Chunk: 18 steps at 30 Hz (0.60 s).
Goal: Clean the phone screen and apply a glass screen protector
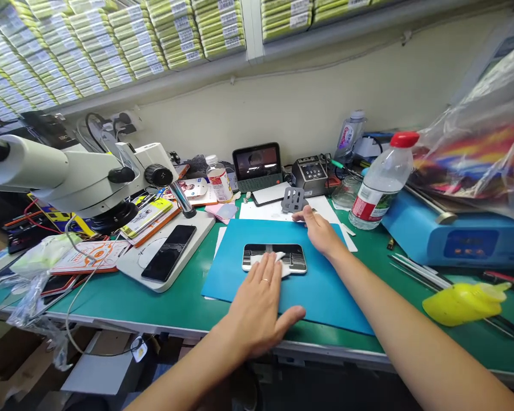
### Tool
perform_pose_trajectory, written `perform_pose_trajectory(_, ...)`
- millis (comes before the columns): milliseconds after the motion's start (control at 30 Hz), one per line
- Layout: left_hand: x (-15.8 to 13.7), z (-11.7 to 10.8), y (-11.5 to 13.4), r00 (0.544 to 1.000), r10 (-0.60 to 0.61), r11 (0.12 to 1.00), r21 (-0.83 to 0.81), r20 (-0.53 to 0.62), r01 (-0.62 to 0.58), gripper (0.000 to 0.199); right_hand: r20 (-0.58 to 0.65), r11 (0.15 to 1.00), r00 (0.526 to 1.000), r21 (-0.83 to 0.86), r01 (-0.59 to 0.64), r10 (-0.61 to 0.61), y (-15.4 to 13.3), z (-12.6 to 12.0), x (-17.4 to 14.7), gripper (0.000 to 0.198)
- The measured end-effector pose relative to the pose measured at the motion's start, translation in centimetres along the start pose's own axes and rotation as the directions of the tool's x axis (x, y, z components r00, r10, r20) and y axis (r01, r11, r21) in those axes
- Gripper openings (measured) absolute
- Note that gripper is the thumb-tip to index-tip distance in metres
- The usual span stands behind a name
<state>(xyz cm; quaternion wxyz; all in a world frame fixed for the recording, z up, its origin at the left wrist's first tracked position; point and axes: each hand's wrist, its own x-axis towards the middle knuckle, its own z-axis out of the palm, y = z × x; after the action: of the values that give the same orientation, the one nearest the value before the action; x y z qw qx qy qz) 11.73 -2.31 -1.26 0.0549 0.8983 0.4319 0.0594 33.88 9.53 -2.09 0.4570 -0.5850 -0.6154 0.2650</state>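
Note:
A smartphone (292, 257) with a pale frame lies screen up on a blue mat (229, 242). My left hand (259, 302) rests flat over its front edge, fingers stretched forward and thumb out to the right. Under those fingertips a crumpled white tissue (281, 266) touches the screen. My right hand (321, 231) is by the far right part of the mat, fingers apart and partly hidden, with nothing visible in it. Just beyond its fingertips stands a grey slotted phone stand (293, 200).
On the left, a microscope (72, 177) has a black phone (169, 253) on its base. To the right are a water bottle (383, 182), a blue machine (462, 240), a yellow squeeze bottle (462, 302) and thin tools. A tablet (257, 162) stands at the back.

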Motion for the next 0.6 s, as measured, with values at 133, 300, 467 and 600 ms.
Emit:
perform_pose_trajectory(133, 0.1, -0.6, -2.6, 0.995, -0.098, 0.995, 0.027, 0.011, 0.098, 0.088, 0.007, 1.0, 1.0, -0.007, -0.001, 0.001, -0.2, -0.1, 0.0, 0.089)
perform_pose_trajectory(300, 3.7, 0.0, -0.6, 0.987, -0.15, 0.989, -0.021, -0.061, 0.149, 0.101, 0.001, 1.0, 1.0, 0.015, -0.013, 0.013, 0.1, 0.2, 0.2, 0.086)
perform_pose_trajectory(467, 5.3, 0.8, 3.7, 0.998, -0.045, 0.995, -0.091, -0.049, 0.04, 0.117, -0.009, 1.0, 1.0, 0.019, -0.009, 0.01, 0.2, 0.3, 0.2, 0.09)
perform_pose_trajectory(600, 3.2, 0.7, 3.9, 0.999, -0.034, 0.996, -0.089, -0.041, 0.03, 0.115, 0.0, 1.0, 1.0, 0.014, -0.01, 0.01, 0.3, 0.3, 0.1, 0.09)
